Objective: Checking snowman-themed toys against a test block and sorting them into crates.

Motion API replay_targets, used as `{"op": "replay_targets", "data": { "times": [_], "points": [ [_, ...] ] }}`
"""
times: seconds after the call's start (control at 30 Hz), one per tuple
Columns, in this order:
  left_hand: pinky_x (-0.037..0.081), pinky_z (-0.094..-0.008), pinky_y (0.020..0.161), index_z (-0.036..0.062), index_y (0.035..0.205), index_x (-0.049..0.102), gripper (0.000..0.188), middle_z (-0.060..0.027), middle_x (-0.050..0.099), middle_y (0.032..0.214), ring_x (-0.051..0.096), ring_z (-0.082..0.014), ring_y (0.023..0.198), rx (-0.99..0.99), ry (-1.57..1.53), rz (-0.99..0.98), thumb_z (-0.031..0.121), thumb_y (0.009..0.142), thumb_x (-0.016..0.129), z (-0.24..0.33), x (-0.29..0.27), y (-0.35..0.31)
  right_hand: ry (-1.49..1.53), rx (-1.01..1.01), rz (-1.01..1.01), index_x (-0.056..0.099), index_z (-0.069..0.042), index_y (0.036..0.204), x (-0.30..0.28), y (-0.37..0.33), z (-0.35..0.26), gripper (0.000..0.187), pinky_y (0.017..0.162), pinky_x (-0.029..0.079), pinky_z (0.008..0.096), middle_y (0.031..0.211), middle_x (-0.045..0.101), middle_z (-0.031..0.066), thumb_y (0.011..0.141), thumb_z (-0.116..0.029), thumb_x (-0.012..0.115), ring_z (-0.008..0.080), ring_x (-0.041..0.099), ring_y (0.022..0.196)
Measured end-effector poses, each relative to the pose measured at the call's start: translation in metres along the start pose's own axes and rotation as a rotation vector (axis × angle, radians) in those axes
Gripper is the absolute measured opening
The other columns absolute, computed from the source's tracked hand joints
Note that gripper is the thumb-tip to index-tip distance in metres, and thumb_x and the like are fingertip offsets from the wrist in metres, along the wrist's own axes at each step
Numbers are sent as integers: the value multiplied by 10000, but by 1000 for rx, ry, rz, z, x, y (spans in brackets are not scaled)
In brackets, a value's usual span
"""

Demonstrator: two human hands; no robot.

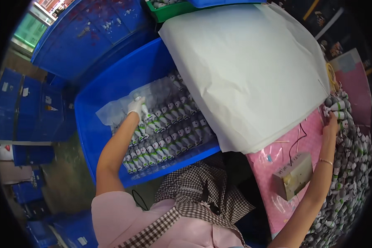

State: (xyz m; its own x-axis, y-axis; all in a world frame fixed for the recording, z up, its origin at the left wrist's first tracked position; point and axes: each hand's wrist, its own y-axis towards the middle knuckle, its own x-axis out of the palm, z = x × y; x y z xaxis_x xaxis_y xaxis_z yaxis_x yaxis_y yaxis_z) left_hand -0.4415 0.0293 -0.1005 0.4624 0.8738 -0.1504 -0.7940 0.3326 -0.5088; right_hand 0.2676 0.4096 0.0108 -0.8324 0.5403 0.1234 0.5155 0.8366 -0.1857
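Observation:
My left hand (135,106), in a white glove, reaches into a large blue bin (83,124). Its fingers close on a small grey-and-white figurine with green markings (144,109), at the end of a row. Rows of matching figurines (169,142) lie side by side in the bin, and a translucent sheet (111,111) is under part of them. Far to the right, my right hand (330,125) is at the top of a heap of similar figurines (345,173). Its fingers are closed around a figurine there, mostly hidden by the hand.
A stack of large white sheets (252,74) covers the bin's right side and part of a pink-covered table (262,173). On that table stands a small box-shaped device (293,175) with a dark cable. More blue bins (29,99) stand at the left, and a green tray (169,11) at the back.

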Motion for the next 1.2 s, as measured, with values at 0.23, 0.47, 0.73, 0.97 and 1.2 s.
{"op": "replay_targets", "data": {
  "times": [0.23, 0.47, 0.73, 0.97, 1.2],
  "points": [
    [448, -332, 867, 69, 1209, 549, 497, -115, 591, 1180, 571, -236, 1043, 151, 660, -33, 358, 813, 634, -49, 130, 137, -23, 65, 4, 569, -54, 981, -46, -62, -51, 186, 658, 508, 246, 862, 558, 40, 829, -161, 577, 162, 555, 725],
    [366, -330, 998, 84, 1337, 411, 581, -122, 436, 1363, 422, -284, 1246, 344, 943, -192, 452, 891, 453, -77, 145, 183, 159, 125, -430, 497, 33, 1110, -116, -178, -117, 265, 920, 488, 300, 1035, 565, 139, 882, -88, 555, 202, 555, 992],
    [334, -397, 1016, 44, 1280, 485, 620, -228, 446, 1322, 409, -342, 1244, 363, 998, -129, 510, 876, 425, -87, 143, 218, -58, -102, -101, 318, 42, 1334, -183, -282, -95, 538, 915, 474, 262, 1091, 501, 117, 849, -33, 537, 173, 520, 968],
    [432, -305, 863, -4, 1090, 579, 462, -139, 582, 1181, 554, -175, 1055, 207, 1353, -56, 400, 871, 535, -61, 151, 195, 317, 103, -255, 480, -63, 1087, -127, -339, -62, 324, 708, 504, 286, 952, 533, 86, 779, -53, 581, 160, 562, 779],
    [345, -202, 510, 12, 864, 594, 404, -9, 486, 688, 419, -84, 557, 909, -125, -121, 337, 980, 386, 83, 140, -83, 280, 121, -431, 435, -30, 1194, -87, -381, -54, 492, 660, 520, 291, 901, 597, 139, 747, -82, 634, 199, 631, 720]
  ]
}}
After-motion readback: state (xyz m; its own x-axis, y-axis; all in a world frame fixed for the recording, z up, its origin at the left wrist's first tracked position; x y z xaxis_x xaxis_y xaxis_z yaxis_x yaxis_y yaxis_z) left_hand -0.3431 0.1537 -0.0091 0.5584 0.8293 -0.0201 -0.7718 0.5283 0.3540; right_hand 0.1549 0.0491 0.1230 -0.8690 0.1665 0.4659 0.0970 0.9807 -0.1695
